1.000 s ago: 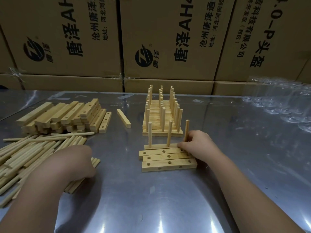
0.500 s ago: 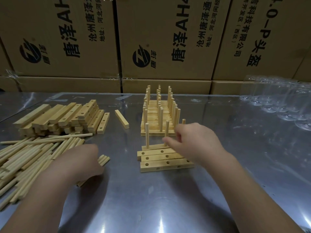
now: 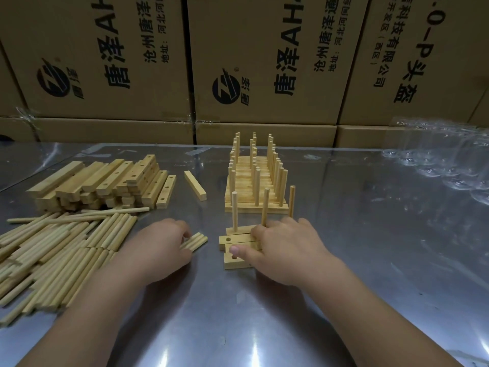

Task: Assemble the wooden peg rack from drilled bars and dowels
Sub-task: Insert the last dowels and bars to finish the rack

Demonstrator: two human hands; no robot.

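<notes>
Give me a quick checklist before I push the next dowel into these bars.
1. Dowels in hand: ok. The left hand grips a small bundle of dowels.
2. Bars steadied: ok. The right hand holds the drilled bars, with its thumb across the front one.
3. Rear bar filled: ok. Three upright dowels stand in it.
4. Next hole free: ok. The second bar's left hole shows empty.
5. Remaining holes free: cannot tell. The right hand covers them.
</notes>
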